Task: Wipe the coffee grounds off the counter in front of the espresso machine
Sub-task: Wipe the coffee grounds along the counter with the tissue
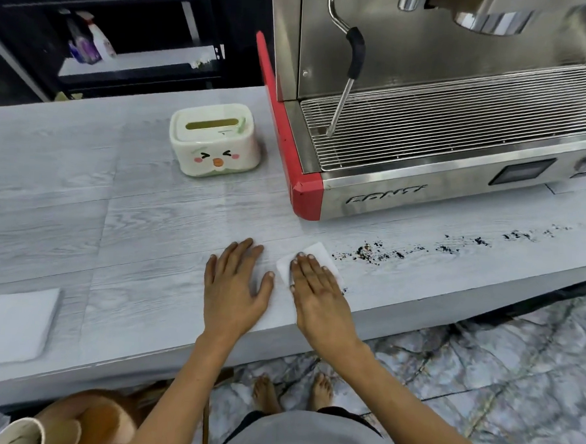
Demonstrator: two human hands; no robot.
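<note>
tissue box (215, 139) up past the left hand (235, 288), slot looks empty. right hand (318, 291) flat on a wipe (312, 255), fingers straight on both; grounds (368, 251) trail off beyond the right fingertips along the bench (115, 212).

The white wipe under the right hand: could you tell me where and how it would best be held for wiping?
The wipe lies flat on the counter, so no edge offers a pinch. Probably best to come from above and press with the flat fingers of the right hand, as now, then slide right toward the coffee grounds.
</note>
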